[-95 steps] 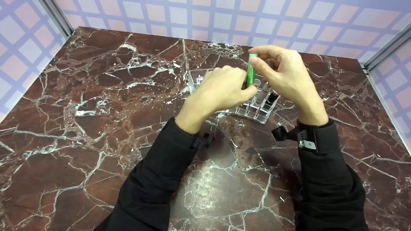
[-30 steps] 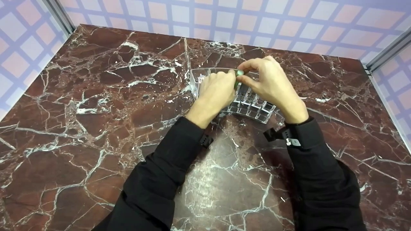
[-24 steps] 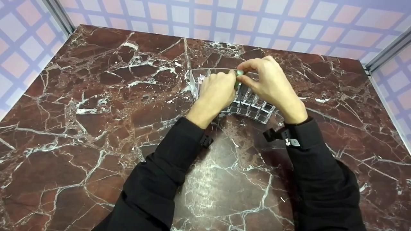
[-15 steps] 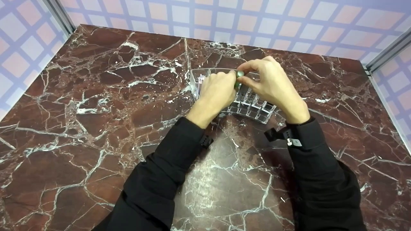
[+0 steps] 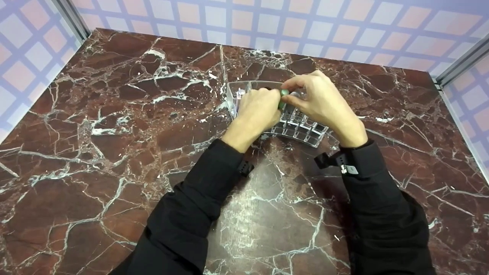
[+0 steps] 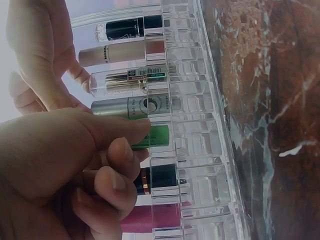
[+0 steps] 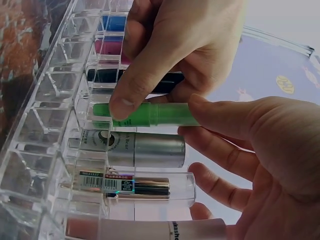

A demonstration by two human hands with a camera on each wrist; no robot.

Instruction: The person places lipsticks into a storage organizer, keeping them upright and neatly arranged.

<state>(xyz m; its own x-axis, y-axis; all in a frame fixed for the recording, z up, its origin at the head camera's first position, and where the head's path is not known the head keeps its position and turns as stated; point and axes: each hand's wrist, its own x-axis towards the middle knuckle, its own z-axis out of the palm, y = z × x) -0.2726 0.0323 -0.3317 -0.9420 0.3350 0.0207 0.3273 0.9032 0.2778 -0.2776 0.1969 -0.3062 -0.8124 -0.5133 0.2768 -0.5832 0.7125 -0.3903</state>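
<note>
A green lip balm tube (image 7: 160,114) stands with its lower end inside a slot of the clear lipstick organizer (image 5: 296,131). My left hand (image 5: 258,109) holds its lower part, the thumb lying along the slot edge in both wrist views. With thumb and index finger, my right hand (image 5: 326,105) pinches the paler top end of the same tube. Beside it in the row are a silver tube (image 7: 160,150) marked with a round emblem and a dark tube (image 6: 165,176) with gold bands. From the head view, the hands cover most of the tube.
Other slots hold a clear-capped gold tube (image 7: 150,186), a beige-pink tube (image 7: 195,229), a magenta tube (image 6: 155,218) and a blue one (image 7: 114,23). A lilac item (image 5: 239,95) sits at the organizer's left. Marbled tabletop (image 5: 114,172) surrounds it; patterned panels (image 5: 244,23) stand behind.
Since about three seconds ago, both hands have moved left and down, bringing the green tube from above the organizer into a slot. Over the last half second its top has sunk slightly.
</note>
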